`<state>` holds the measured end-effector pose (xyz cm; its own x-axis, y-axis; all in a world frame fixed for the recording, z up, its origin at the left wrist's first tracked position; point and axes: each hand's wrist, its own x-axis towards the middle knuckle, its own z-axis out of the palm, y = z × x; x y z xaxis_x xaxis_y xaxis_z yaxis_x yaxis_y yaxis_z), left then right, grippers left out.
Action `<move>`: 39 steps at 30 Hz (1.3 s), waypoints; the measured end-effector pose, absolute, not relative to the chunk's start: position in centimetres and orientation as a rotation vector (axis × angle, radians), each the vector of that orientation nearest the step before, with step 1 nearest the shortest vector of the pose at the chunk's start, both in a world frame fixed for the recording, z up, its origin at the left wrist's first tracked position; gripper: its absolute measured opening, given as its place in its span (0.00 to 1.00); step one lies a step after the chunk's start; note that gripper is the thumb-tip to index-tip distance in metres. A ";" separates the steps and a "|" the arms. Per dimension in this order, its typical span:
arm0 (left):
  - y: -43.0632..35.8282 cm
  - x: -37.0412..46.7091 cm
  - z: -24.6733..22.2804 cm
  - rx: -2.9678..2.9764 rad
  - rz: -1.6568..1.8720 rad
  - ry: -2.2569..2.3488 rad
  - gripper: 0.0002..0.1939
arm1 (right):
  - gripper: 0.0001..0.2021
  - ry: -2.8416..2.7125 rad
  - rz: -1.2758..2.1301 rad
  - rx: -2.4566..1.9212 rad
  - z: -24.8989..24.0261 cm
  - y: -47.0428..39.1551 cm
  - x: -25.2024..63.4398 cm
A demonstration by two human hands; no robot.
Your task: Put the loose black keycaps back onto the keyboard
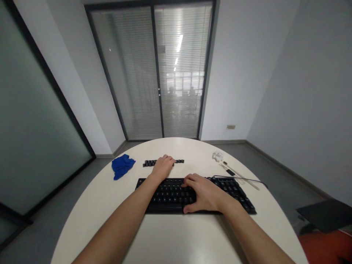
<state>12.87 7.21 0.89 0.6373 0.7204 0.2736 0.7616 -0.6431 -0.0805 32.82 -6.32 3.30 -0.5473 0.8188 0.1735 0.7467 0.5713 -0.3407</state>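
Keyboard [176,198]: mid-surface [165,238], right end nearing the right edge.
Left hand [164,167]: stretched over keycaps [150,162] toward the far edge — I can't tell its fingers' grip.
Right hand [205,192]: thumb, fingers spread — touching my keyboard.

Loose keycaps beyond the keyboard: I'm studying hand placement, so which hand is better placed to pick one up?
Probably the left hand: it is at the loose keycaps, while the right hand is on the keyboard, farther from them.

Pale grey walls [247,55] meet a grey floor [264,165]. Behind the round white table [104,209], blinds [129,73] cover dark-framed glass panels [178,121], bright light strips [179,43] showing on the right one. Frosted glass [33,110] stands at left.
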 end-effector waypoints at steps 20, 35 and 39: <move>-0.6 12.3 0.7 -2.990 -1.332 -1.469 0.08 | 0.12 -2.413 0.251 -1.244 2.5 -5.7 32.9; -1.1 11.9 -1.6 -2.961 -1.382 -1.621 0.06 | 0.07 -2.346 0.193 -1.265 1.0 -4.9 32.5; -1.1 11.9 -1.9 -2.947 -1.320 -1.593 0.06 | 0.08 -2.337 0.204 -1.274 1.0 -4.8 32.5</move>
<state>11.93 -1.07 -1.89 0.3742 0.8490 0.3730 0.5240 -0.5255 0.6703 32.52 -4.84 0.95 -0.4599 0.8246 0.3295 0.7551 0.5584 -0.3436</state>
